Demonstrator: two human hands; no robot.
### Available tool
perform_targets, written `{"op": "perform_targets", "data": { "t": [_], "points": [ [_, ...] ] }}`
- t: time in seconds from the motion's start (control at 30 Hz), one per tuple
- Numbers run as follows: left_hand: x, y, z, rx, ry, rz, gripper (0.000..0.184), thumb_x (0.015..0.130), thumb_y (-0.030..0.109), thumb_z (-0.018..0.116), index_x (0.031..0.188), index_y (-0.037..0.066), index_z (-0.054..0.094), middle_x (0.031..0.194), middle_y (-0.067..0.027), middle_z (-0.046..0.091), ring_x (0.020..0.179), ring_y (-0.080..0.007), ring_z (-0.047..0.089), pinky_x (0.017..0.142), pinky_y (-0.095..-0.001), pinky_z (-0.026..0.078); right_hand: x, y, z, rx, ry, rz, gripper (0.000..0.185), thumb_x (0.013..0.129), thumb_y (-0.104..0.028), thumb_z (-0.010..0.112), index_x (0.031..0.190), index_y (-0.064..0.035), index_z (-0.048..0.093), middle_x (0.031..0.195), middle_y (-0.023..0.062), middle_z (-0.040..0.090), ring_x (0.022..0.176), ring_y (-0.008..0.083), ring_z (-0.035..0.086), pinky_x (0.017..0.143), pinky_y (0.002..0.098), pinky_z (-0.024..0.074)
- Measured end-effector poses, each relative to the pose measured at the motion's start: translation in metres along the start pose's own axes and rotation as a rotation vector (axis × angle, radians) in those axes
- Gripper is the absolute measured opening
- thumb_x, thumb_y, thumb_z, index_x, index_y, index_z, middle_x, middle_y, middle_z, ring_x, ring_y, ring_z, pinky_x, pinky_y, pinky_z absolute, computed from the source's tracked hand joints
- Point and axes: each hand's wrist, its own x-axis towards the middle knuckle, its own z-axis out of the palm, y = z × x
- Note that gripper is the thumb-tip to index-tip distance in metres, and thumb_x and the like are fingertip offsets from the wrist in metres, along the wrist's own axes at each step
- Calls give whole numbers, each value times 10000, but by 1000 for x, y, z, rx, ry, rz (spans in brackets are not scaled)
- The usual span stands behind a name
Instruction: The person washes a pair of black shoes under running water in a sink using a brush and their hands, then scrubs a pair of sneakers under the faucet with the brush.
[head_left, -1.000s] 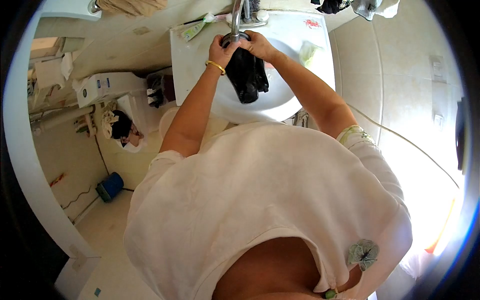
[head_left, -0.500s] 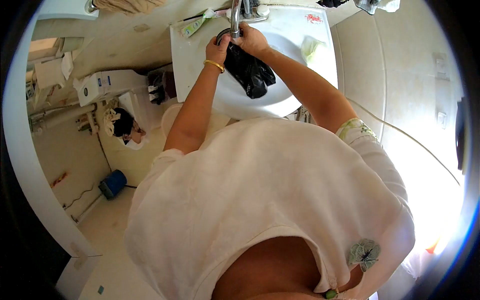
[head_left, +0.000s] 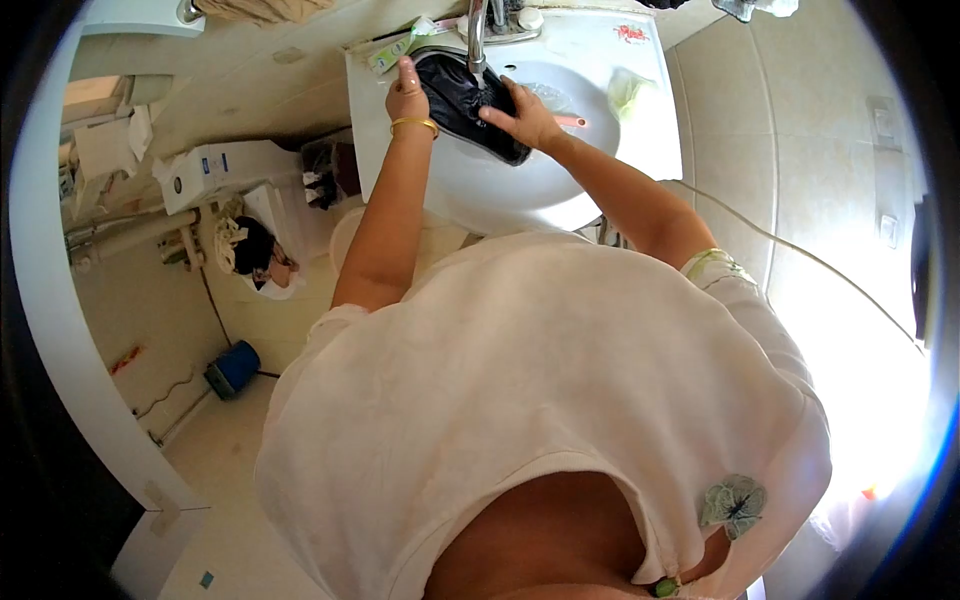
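A black shoe-like item (head_left: 455,95), its sole edge or rim showing, lies tilted over the white sink (head_left: 480,200) beneath the metal faucet (head_left: 477,60). What it is exactly I cannot make out. Water runs from the spout onto its dark, wet surface. Around its left edge, my left hand (head_left: 407,98) grips it, thumb up, with a gold bracelet on the wrist. At the right edge, my right hand (head_left: 525,118) holds it with thumb and fingers. A pinkish-orange object (head_left: 570,121) and clear plastic (head_left: 548,97) lie in the basin beyond my right hand.
A green-and-white tube (head_left: 390,55) lies at the counter's back left. Pale green-white plastic (head_left: 628,92) rests on the sink's right side. Left of the sink are a white box (head_left: 205,172), a bin of clothes (head_left: 262,255) and a blue container (head_left: 233,370) on the floor.
The black item has turned from hanging down, bunched, to lying broad and tilted under the faucet. My left hand has moved left, and my right hand has shifted down and right.
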Motion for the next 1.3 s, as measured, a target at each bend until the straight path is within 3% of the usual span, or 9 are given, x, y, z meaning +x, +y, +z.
{"op": "perform_targets", "data": {
  "t": [0.03, 0.17, 0.37, 0.57, 0.7, 0.8, 0.97, 1.2, 1.3],
  "points": [
    [3, 9, -7, 74, -144, -227, 934, 734, 786, 319, 1277, 37, 447, 1244, -149, 496, 1007, -309, 544, 823, -431, 435, -5, -1, -2, -81, 12, -9, 947, 662, -705, 573, 1287, -17, 398, 1178, 220, 500, 1128, 360, 457, 981, 420, 336],
    [-14, 24, -16, -247, -249, -493, 938, 709, 828, 234, 1376, 173, 303, 1344, -103, 424, 1165, -325, 468, 927, -495, 372, 10, -18, -22, -267, -60, 55, 945, 660, -767, 490, 1236, -19, 443, 1173, 212, 516, 1109, 359, 481, 941, 428, 373],
    [22, 2, -12, -223, -200, -569, 887, 757, 786, 217, 1336, 132, 363, 1312, -109, 456, 1148, -303, 491, 964, -497, 361, 17, -38, -32, -231, -163, 264, 873, 697, -772, 427, 1119, -13, 519, 1010, 240, 603, 980, 381, 567, 865, 421, 426],
    [7, -18, -20, -594, -504, -305, 667, 803, 617, 485, 1234, 108, 473, 1223, -103, 529, 1077, -294, 535, 910, -463, 437, 16, -36, -14, -139, -109, 368, 781, 798, -701, 340, 966, 16, 601, 937, 270, 607, 950, 397, 570, 843, 440, 428],
    [-33, -19, -15, -790, -592, -464, 461, 763, 352, 675, 1122, 117, 508, 1032, -50, 598, 885, -255, 602, 724, -411, 531, 28, -16, 8, -48, -77, 376, 772, 813, -689, 328, 933, 14, 624, 933, 279, 602, 945, 398, 563, 841, 412, 417],
    [-32, -22, -19, -707, -585, -488, 369, 798, 297, 638, 1095, 97, 548, 1079, -74, 598, 957, -270, 577, 852, -440, 473, 26, -21, 4, -63, -127, 362, 800, 810, -697, 313, 952, 30, 614, 957, 292, 592, 963, 411, 554, 855, 424, 411],
    [-14, -38, -20, -523, -452, -320, 295, 775, 175, 640, 1036, 62, 562, 922, -94, 623, 749, -240, 615, 595, -341, 514, 20, -59, -5, 41, -110, 293, 873, 802, -724, 275, 1066, 48, 585, 1018, 270, 595, 1006, 403, 552, 891, 402, 401],
    [-50, -18, -23, 48, -269, 10, 385, 679, 188, 697, 943, -50, 548, 887, -169, 613, 757, -257, 595, 714, -339, 468, 38, -69, 34, 251, -101, 484, 998, 711, -796, 327, 1061, 106, 570, 1018, 326, 569, 1023, 404, 546, 905, 377, 392],
    [-45, -27, -33, 25, -342, 22, 335, 701, 164, 690, 971, 20, 552, 845, -90, 609, 611, -192, 605, 458, -307, 495, 27, -79, 30, 281, 1, 579, 978, 723, -783, 333, 1059, 104, 572, 1039, 325, 562, 1029, 408, 541, 910, 382, 389]
  ]
}}
